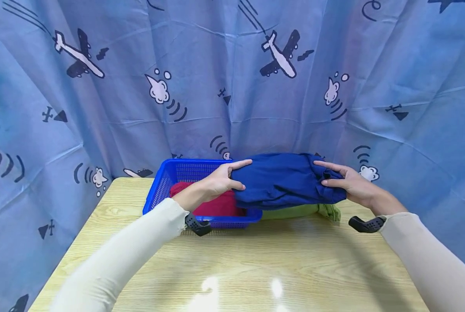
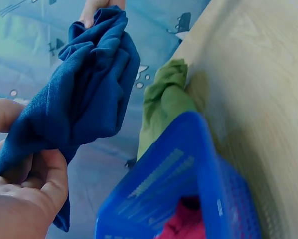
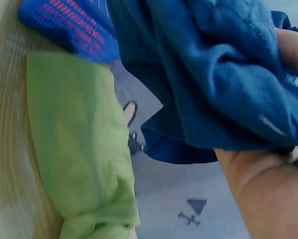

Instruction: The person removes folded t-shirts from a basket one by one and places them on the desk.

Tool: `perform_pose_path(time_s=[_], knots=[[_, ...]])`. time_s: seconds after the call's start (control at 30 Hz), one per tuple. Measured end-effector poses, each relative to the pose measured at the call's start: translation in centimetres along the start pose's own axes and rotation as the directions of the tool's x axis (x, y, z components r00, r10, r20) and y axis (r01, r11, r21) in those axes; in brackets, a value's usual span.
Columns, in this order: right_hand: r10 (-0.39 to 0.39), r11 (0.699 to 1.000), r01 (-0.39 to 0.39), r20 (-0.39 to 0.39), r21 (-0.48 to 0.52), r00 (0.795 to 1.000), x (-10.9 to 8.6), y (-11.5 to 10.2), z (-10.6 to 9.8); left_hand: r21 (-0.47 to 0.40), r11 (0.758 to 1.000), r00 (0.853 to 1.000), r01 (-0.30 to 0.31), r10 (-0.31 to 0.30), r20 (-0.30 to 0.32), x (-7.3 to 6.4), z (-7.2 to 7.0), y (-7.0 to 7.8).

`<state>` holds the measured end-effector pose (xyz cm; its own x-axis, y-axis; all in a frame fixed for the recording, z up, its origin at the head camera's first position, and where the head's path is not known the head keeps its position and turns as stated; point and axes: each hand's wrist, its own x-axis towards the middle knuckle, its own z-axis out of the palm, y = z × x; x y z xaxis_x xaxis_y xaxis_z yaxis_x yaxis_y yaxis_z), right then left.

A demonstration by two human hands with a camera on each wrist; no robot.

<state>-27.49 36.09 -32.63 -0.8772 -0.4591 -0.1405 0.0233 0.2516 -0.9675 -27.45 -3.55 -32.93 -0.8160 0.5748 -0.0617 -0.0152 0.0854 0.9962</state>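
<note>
Holding the blue cloth (image 1: 283,180) by both ends

My left grip (image 1: 218,178) and right grip (image 1: 357,186) are pinching it, probably stopping its folds from sagging, while I'm holding it above the bench (image 1: 279,260). Beyond, the basket (image 1: 193,171) is cradling the red cloth (image 1: 221,207); the green cloth (image 3: 79,134) is lying just beside, the curtain (image 1: 217,47) hanging behind.

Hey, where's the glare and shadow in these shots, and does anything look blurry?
Head view: white glare on the table near the bottom edge, a soft shadow beside the right sleeve; left wrist view: a shadow on the table alongside the basket, whose rim looks soft; right wrist view: the blue cloth and green cloth look slightly soft.
</note>
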Motion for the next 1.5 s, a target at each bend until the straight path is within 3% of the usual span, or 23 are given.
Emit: perform_pose_path(time_s=[0.13,0.3,0.47,0.8,1.17,1.27,1.5], knots=[[0.039,0.998,-0.040,-0.029,-0.048,0.999,-1.5,0.7,-1.1,-0.019,1.000,1.000,-0.002,0.002,0.014,0.9,1.8,-0.5],[0.067,0.996,-0.070,-0.044,-0.061,0.997,-3.4,1.5,-2.5,0.039,0.999,1.000,0.001,-0.002,0.015,1.9,4.2,-0.8],[0.052,0.998,-0.053,-0.018,-0.038,0.998,-5.0,2.4,-4.2,0.074,0.997,1.000,0.006,-0.006,0.009,2.9,6.2,-0.9],[0.072,0.996,-0.071,-0.010,0.051,0.997,-7.1,4.5,-6.6,0.060,0.998,0.998,-0.003,-0.001,0.061,4.8,9.7,-2.3],[0.138,0.990,-0.138,-0.047,0.012,0.989,-9.3,6.1,-8.9,0.042,0.999,0.999,-0.002,0.001,0.035,6.5,13.2,-4.5],[0.150,0.989,-0.150,-0.031,0.015,0.988,-9.8,6.6,-9.2,0.044,0.999,1.000,0.015,-0.016,0.014,6.7,14.0,-5.1],[0.204,0.978,-0.207,-0.085,-0.029,0.975,-11.3,8.0,-10.1,0.066,0.997,0.999,0.043,-0.042,-0.015,7.3,16.4,-6.3]])
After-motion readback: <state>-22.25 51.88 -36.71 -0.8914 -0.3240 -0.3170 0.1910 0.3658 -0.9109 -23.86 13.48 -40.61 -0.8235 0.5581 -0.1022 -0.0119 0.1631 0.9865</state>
